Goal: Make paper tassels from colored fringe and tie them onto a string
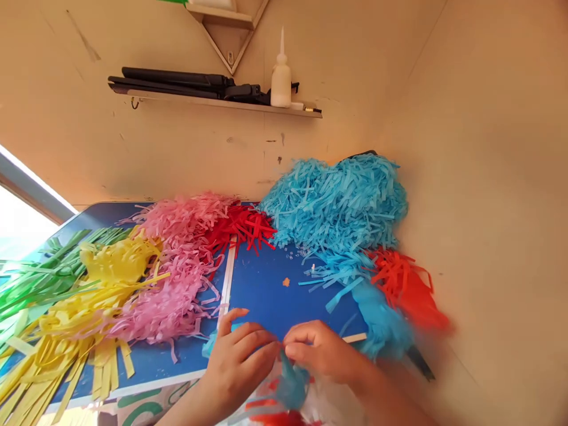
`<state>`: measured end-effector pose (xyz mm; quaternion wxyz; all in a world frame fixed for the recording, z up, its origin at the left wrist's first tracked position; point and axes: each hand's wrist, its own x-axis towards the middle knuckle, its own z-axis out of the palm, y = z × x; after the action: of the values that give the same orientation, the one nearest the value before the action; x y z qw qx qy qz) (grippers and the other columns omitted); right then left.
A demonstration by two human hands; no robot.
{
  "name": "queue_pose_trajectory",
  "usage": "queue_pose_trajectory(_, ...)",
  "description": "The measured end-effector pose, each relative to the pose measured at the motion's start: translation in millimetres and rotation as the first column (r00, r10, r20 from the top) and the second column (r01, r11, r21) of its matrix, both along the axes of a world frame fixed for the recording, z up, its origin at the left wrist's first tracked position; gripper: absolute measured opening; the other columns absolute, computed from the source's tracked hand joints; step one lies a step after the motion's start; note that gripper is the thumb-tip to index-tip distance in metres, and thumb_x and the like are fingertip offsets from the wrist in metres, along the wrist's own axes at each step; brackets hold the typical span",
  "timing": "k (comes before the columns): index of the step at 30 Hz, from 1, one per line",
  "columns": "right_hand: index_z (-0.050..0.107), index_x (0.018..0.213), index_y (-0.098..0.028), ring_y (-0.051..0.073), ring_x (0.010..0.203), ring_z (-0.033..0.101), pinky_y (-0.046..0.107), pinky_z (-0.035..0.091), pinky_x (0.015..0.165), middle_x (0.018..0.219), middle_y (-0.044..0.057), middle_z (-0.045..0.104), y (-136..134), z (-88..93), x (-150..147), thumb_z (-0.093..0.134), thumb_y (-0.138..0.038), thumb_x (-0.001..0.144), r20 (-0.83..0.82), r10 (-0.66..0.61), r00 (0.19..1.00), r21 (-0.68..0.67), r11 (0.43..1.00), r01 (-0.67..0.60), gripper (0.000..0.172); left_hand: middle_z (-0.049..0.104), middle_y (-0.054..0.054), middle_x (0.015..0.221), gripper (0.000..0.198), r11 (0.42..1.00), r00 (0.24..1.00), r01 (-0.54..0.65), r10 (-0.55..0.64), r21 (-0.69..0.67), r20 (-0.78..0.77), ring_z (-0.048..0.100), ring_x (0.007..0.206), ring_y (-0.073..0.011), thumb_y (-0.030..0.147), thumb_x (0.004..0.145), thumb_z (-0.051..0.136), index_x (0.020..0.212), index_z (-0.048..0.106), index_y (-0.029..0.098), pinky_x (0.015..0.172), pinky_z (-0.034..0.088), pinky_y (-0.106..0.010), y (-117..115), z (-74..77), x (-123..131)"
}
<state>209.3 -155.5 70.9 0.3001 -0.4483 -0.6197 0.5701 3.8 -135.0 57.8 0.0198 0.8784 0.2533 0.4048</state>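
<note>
My left hand (237,364) and my right hand (322,352) meet at the near edge of the blue table (261,287). Their fingertips pinch together on a small blue fringed paper piece (290,384) that hangs below them. Red paper (277,417) lies just under it at the frame's bottom edge. A blue and red fringed bundle (394,307), partly blurred, lies to the right of my right hand.
Piles of fringed paper cover the table: green (39,278), yellow (89,307), pink (173,278), red (242,228) and a tall light-blue heap (337,201). A wall shelf (222,102) holds a white glue bottle (281,77) and black tools. A plain wall stands close on the right.
</note>
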Motion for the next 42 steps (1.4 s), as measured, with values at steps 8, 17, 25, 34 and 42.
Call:
queue_pose_trajectory(8, 0.057, 0.058, -0.017, 0.006, 0.045, 0.04, 0.02, 0.029, 0.046, 0.057, -0.006, 0.05, -37.3, -25.3, -23.9, 0.088, -0.046, 0.06, -0.565, -0.352, 0.746, -0.368, 0.917, 0.154, 0.043, 0.069, -0.001, 0.083, 0.009, 0.962, 0.956, -0.053, 0.126, -0.268, 0.265, 0.066, 0.078, -0.0151, 0.018, 0.089, 0.062, 0.092, 0.067, 0.025, 0.09, 0.052, -0.034, -40.4, 4.3, 20.5)
queue_pose_trajectory(17, 0.064, 0.071, -0.022, 0.006, 0.047, 0.045, 0.02, 0.036, 0.044, 0.073, -0.004, 0.051, -55.9, -36.5, -35.5, 0.088, -0.032, 0.062, -0.642, -0.477, 0.6, -0.379, 0.878, 0.293, 0.028, 0.067, -0.004, 0.083, 0.018, 0.86, 0.915, 0.053, 0.161, -0.507, 0.369, 0.065, 0.079, -0.0183, 0.02, 0.087, 0.064, 0.101, 0.071, 0.029, 0.072, 0.058, -0.031, -59.3, -5.9, 27.4)
queue_pose_trajectory(25, 0.073, 0.1, -0.022, 0.018, 0.075, 0.063, 0.029, 0.05, 0.067, 0.087, 0.004, 0.069, 26.5, -33.4, 19.3, 0.06, -0.031, 0.09, 0.22, -0.442, 0.87, 0.283, 0.882, 0.377, 0.019, 0.07, -0.005, 0.083, 0.023, 0.419, 0.779, 0.245, 0.453, -0.874, 0.435, 0.065, 0.079, -0.0204, 0.046, 0.085, 0.064, 0.083, 0.067, 0.024, 0.071, 0.056, -0.032, -52.6, -14.9, 18.2)
queue_pose_trajectory(34, 0.073, 0.079, -0.014, 0.022, 0.08, 0.064, 0.029, 0.046, 0.067, 0.092, 0.011, 0.068, 124.3, -40.5, 52.4, 0.057, -0.004, 0.086, 0.781, -0.372, 0.501, 0.406, 0.913, 0.044, 0.02, 0.037, 0.009, 0.059, 0.054, -0.014, 0.779, 0.412, 0.525, -0.911, 0.344, 0.031, 0.047, -0.0059, 0.074, 0.071, 0.065, 0.077, 0.05, 0.022, 0.045, 0.025, -0.017, -48.4, -32.8, 39.9)
queue_pose_trajectory(42, 0.075, 0.082, -0.024, 0.019, 0.082, 0.064, 0.028, 0.051, 0.073, 0.088, 0.003, 0.069, -1.2, -25.6, 19.6, 0.067, -0.023, 0.087, 0.183, -0.378, 0.907, 0.373, 0.881, 0.292, 0.009, 0.054, 0.002, 0.06, 0.043, 0.22, 0.877, 0.135, 0.427, -0.966, 0.22, 0.049, 0.054, -0.0128, 0.062, 0.079, 0.063, 0.076, 0.065, 0.019, 0.053, 0.041, -0.023, -44.3, -24.6, 30.4)
